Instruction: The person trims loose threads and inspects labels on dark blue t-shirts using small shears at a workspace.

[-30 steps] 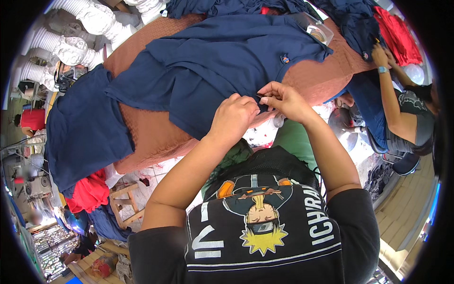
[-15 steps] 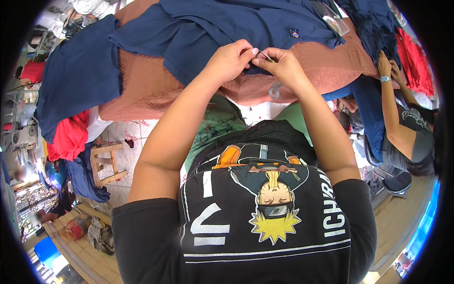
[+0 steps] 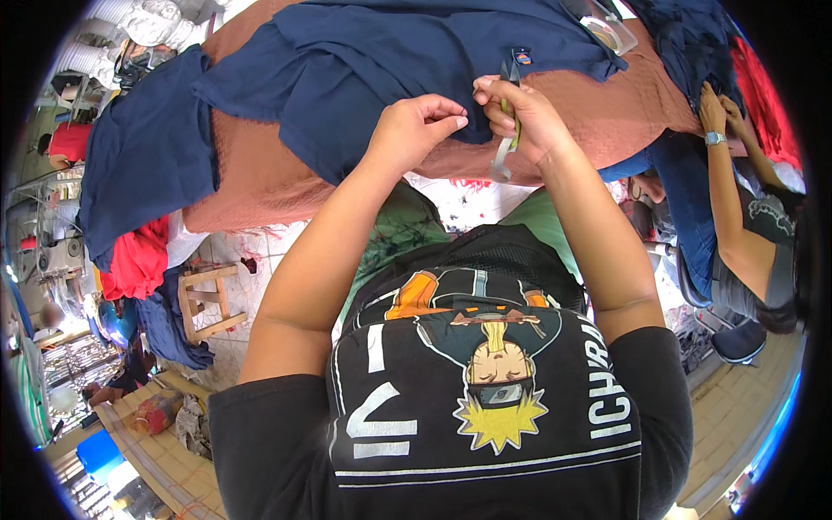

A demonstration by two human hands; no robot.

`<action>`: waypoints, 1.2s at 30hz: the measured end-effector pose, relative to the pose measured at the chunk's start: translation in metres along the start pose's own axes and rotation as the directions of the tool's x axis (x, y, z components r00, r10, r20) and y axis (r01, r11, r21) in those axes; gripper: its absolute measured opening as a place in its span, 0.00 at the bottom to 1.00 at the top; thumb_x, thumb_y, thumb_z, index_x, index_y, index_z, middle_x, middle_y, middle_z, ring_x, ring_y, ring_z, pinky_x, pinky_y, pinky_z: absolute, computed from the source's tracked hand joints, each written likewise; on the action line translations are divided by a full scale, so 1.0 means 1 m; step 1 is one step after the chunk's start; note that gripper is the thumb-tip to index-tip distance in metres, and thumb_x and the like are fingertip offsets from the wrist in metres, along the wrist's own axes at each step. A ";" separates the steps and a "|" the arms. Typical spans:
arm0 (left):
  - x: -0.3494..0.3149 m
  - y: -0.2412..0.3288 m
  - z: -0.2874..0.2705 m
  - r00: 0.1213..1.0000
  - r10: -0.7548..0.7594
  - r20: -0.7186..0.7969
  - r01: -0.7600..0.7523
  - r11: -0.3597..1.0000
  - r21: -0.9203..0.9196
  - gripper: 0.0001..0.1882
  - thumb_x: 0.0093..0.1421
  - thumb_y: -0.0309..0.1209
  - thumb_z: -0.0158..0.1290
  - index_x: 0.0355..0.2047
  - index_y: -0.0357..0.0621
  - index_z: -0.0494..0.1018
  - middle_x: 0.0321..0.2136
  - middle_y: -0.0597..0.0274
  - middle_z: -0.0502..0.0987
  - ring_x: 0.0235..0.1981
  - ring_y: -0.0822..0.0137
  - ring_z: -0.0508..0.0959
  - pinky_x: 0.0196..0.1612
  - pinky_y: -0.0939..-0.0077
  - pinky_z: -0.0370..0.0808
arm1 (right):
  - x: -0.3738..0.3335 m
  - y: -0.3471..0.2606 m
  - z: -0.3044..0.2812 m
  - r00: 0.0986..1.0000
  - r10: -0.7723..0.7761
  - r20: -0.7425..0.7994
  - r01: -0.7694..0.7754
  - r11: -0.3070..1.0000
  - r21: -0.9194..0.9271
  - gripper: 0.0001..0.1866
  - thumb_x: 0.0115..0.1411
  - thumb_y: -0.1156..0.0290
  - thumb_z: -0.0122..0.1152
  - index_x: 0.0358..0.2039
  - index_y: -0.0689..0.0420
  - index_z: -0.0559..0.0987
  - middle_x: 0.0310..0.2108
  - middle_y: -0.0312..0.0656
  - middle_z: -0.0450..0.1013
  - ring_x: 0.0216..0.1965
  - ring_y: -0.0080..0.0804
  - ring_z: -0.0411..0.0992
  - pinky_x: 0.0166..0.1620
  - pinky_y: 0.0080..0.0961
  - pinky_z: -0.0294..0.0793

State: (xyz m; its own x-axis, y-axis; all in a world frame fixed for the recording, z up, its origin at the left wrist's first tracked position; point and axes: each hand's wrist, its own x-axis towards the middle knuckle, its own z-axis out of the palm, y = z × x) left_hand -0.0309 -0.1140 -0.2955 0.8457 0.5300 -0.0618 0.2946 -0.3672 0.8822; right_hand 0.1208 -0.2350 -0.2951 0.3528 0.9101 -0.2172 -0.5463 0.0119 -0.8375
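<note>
My right hand [image 3: 536,120] is closed around a pair of thread snips [image 3: 510,74], its dark blades pointing away from me and a yellow-green handle showing below the fingers. A pale loop [image 3: 500,162] hangs beneath that hand. To its left, my left hand [image 3: 416,130] is closed, thumb and fingertips pressed together; whatever they may pinch is too small to make out. Both hands are over the near edge of a navy garment [image 3: 381,65], which has a small label [image 3: 521,57] sewn on it.
A brown quilted cloth [image 3: 251,165] covers the table under the garment. A clear plastic container [image 3: 611,30] lies at the far right. Navy cloth [image 3: 152,147] hangs over the left side, with a wooden stool [image 3: 211,303] below. At right, a co-worker's hands [image 3: 715,113] handle dark fabric.
My hands have moved apart from each other. The snips, mostly hidden before, now stand out with their blades turned away from me. The label has shifted slightly left.
</note>
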 end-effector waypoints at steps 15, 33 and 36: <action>0.006 0.009 -0.009 0.978 -0.186 0.097 0.198 0.972 -0.127 0.10 0.61 0.34 0.58 0.37 0.41 0.80 0.23 0.68 0.78 0.22 0.80 0.75 0.25 0.84 0.72 | 0.039 -0.108 -0.023 0.985 0.021 0.173 0.174 -0.119 -0.978 0.20 0.60 0.54 0.61 0.39 0.60 0.75 0.28 0.39 0.72 0.29 0.28 0.72 0.35 0.26 0.70; 0.010 0.009 -0.012 0.962 -0.215 0.167 0.255 0.926 -0.277 0.10 0.64 0.34 0.55 0.41 0.43 0.78 0.31 0.71 0.78 0.26 0.81 0.75 0.25 0.85 0.74 | -0.003 -0.020 -0.024 0.955 0.084 0.283 0.137 0.722 -0.678 0.09 0.62 0.76 0.57 0.42 0.63 0.77 0.35 0.38 0.77 0.36 0.21 0.73 0.42 0.22 0.73; 0.010 0.008 -0.010 0.963 -0.212 0.165 0.252 0.926 -0.282 0.10 0.64 0.34 0.55 0.41 0.43 0.78 0.31 0.71 0.78 0.26 0.81 0.75 0.25 0.86 0.74 | -0.002 -0.018 -0.024 0.956 0.027 0.292 0.197 0.678 -0.708 0.09 0.62 0.76 0.58 0.42 0.63 0.78 0.35 0.38 0.77 0.36 0.22 0.74 0.41 0.22 0.74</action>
State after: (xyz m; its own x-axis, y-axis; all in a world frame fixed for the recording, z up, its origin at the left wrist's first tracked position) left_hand -0.0248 -0.1038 -0.2840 0.8257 0.4621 -0.3235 0.3604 0.0090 0.9328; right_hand 0.1483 -0.2476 -0.2916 0.1005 0.9914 -0.0834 0.2368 -0.1053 -0.9658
